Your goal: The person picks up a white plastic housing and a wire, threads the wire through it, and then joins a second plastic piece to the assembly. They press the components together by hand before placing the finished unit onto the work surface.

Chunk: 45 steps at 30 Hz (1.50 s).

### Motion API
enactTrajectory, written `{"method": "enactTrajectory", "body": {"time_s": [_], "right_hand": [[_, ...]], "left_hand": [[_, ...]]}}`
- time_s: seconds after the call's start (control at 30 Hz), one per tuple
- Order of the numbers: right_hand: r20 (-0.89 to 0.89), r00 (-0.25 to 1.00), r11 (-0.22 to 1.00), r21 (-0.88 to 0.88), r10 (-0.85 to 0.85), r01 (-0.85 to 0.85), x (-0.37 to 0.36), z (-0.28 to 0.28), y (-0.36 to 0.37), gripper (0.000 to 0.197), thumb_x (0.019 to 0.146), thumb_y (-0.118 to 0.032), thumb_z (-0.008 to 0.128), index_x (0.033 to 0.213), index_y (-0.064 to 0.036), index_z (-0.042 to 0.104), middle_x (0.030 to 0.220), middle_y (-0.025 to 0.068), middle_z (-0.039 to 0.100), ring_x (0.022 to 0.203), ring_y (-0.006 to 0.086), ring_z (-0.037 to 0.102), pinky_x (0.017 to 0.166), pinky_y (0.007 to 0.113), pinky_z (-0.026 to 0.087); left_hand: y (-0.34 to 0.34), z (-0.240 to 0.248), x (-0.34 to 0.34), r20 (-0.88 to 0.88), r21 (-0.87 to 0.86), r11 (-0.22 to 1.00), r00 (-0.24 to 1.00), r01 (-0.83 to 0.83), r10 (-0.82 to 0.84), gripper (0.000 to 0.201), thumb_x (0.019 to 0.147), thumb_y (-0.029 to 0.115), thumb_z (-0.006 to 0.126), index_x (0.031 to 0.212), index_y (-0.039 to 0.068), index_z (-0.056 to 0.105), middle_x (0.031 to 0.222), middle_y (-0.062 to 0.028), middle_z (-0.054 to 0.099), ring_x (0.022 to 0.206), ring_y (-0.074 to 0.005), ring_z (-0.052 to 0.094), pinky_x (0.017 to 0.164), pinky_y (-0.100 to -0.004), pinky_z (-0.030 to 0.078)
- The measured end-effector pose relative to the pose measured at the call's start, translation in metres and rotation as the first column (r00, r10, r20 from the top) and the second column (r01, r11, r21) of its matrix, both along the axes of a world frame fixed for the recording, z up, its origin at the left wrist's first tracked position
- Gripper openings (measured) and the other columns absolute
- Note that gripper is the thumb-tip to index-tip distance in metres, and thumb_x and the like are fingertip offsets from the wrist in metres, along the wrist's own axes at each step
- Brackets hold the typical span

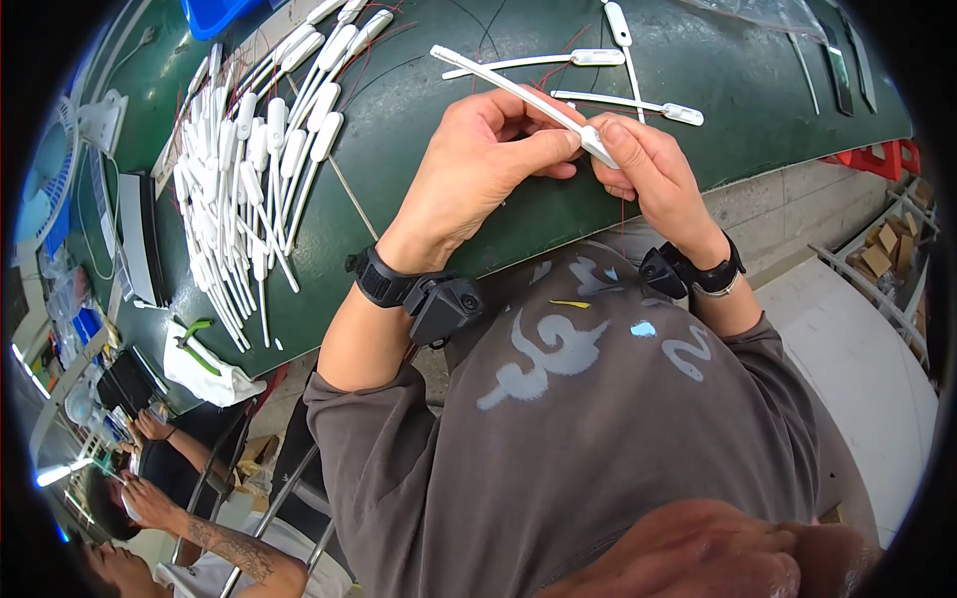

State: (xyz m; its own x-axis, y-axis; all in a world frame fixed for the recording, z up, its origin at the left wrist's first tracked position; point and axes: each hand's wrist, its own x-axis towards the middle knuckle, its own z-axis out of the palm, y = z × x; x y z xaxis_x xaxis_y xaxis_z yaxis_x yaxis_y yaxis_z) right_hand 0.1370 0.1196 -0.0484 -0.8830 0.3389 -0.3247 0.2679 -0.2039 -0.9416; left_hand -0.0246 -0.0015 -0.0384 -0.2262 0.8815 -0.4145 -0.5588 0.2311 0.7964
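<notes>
At the top left edge of your view, a blue plastic bin (pixel 214 14) is cut off by the frame, so you cannot tell what it holds. On your right, below the table's level, a metal rack (pixel 870 297) contains brown cardboard boxes (pixel 877 259), and a clear plastic bag (pixel 763 12) lies at the table's far edge, its contents too unclear to tell. Your left hand (pixel 480 164) is closed around the narrow part of a white stick-shaped piece (pixel 518 91), thumb against its side and fingers curled underneath. Your right hand (pixel 650 171) pinches the same piece at its wider end, thumb on top and fingers beneath, with a thin red wire (pixel 624 213) hanging below. You have the piece raised over the near edge of the green table (pixel 329 267), its narrow tip slanting away to your left. Beyond your hands lie three loose white pieces (pixel 598 57), near one another; well to your left is a large heap of similar white pieces (pixel 254 145). Nearer you, green-handled pliers (pixel 200 357) rest on a white cloth (pixel 211 381) at the table's edge.
</notes>
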Motion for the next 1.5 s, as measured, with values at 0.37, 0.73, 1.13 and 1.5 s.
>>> {"method": "enactTrajectory", "body": {"time_s": [0.37,0.73,1.13,1.5], "right_hand": [[-0.023,1.000,0.998,-0.052,0.017,-0.018,0.001,-0.002,0.004,0.038,0.104,-0.035,0.045,0.101,-0.0010,0.061,0.071,-0.0056,0.044,0.061,0.0016,0.038,0.052,0.019,0.031],[0.011,1.000,0.991,0.132,0.019,-0.020,0.000,-0.002,-0.004,0.039,0.106,-0.033,0.039,0.111,0.0015,0.056,0.068,-0.0053,0.040,0.058,0.0033,0.032,0.052,0.019,0.028],[-0.059,0.979,0.968,-0.144,0.197,-0.204,-0.003,0.000,0.014,0.038,0.105,-0.033,0.041,0.112,0.0017,0.055,0.069,-0.0036,0.044,0.057,0.0046,0.038,0.058,0.022,0.042],[-0.012,0.990,0.939,-0.315,0.138,-0.135,-0.009,0.008,0.024,0.034,0.100,-0.034,0.049,0.092,-0.0028,0.058,0.062,-0.0034,0.045,0.052,0.0060,0.038,0.066,0.024,0.045]], "left_hand": [[-0.002,0.000,0.001,0.014,-0.016,1.000,1.000,0.001,0.000,0.018,0.088,0.006,0.067,0.102,-0.004,0.066,0.097,-0.0090,0.066,0.084,-0.0131,0.065,0.076,-0.0250,0.056],[0.000,-0.001,0.005,-0.145,-0.033,0.999,0.989,-0.010,0.005,0.018,0.089,0.006,0.063,0.105,-0.002,0.063,0.098,-0.0093,0.066,0.085,-0.0166,0.066,0.080,-0.0281,0.055],[0.000,-0.005,0.015,-0.250,0.145,0.988,0.964,-0.051,0.086,0.018,0.087,0.009,0.062,0.101,-0.003,0.063,0.088,-0.0050,0.065,0.082,-0.0111,0.064,0.075,-0.0256,0.053],[0.000,-0.001,0.008,-0.052,0.164,0.986,0.998,-0.009,0.018,0.026,0.094,0.009,0.062,0.117,-0.003,0.062,0.097,-0.0083,0.068,0.089,-0.0135,0.065,0.084,-0.0260,0.051]]}}
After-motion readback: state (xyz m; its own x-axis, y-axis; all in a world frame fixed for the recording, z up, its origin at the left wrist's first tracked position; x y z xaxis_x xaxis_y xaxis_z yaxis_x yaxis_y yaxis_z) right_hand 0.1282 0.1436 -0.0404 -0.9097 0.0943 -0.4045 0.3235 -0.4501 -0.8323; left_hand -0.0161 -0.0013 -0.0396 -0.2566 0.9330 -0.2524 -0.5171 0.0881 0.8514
